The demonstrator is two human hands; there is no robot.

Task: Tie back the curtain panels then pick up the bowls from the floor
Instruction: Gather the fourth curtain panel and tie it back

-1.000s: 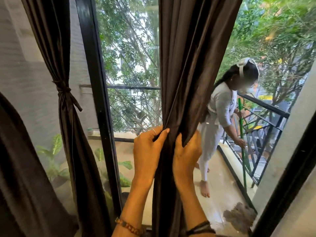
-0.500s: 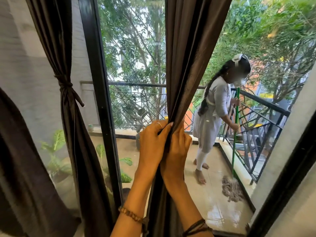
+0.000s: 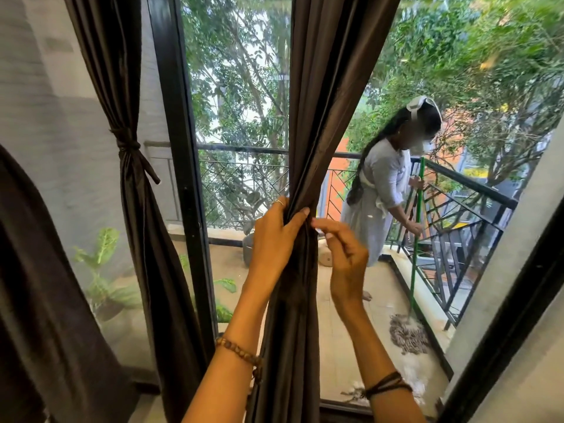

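1. The step in hand looks like the tying-back of the middle curtain [image 3: 323, 117]. It hangs from 12 o'clock down past the centre and is gathered into a narrow bunch at the middle of the view.
2. The left hand [image 3: 274, 239] grips that bunch, fingers and thumb curled round the folds from the 9 o'clock side.
3. The right hand [image 3: 348, 257] is just beside the bunch at 3 o'clock, apart from the cloth or barely touching it. Its fingers are loosely curled and seem to hold nothing; motion blur leaves this a little unsure.
4. The left curtain [image 3: 134, 209], at 9 o'clock, is already cinched with a knotted tie [image 3: 128, 146].
5. No tie for the middle curtain shows, so the next move probably calls for finding a strip or band and wrapping it round the bunch while the left hand holds the gather.
6. The bowls are not in view; that part of the task is not yet begun.
7. Edges: the black door frame [image 3: 183, 178] stands just left of the bunch, and a second frame edge runs at 4 o'clock.
8. There is open room right of the bunch for the right hand to pass round.
9. Beyond the glass a person [image 3: 381, 190] works a mop [image 3: 406, 334] on the balcony, well apart from the hands.
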